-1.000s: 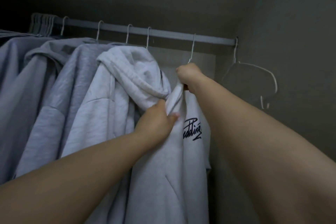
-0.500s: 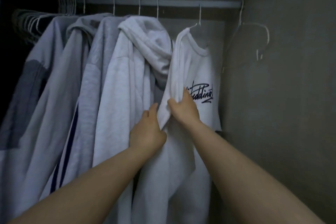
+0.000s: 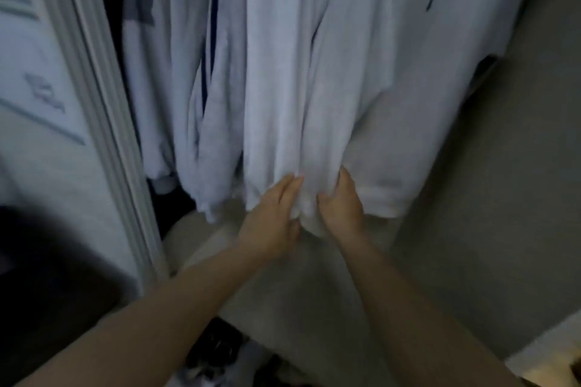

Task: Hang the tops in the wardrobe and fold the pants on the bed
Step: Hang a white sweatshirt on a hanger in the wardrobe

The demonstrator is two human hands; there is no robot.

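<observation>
The white T-shirt [image 3: 377,97] hangs in the wardrobe, rightmost beside the grey hoodies [image 3: 204,88]. The left hand [image 3: 270,217] lies with straight fingers against its hem; the right hand [image 3: 341,203] pinches the hem. The cloth looks light, soft and limp, best gripped at the hem or shoulders

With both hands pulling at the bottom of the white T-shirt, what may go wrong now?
1. Both the left hand and right hand bunch the T-shirt hem; a hard tug may pull it off its hanger, which is out of view.
2. The hoodie hangs against it and may be dragged along.
</observation>
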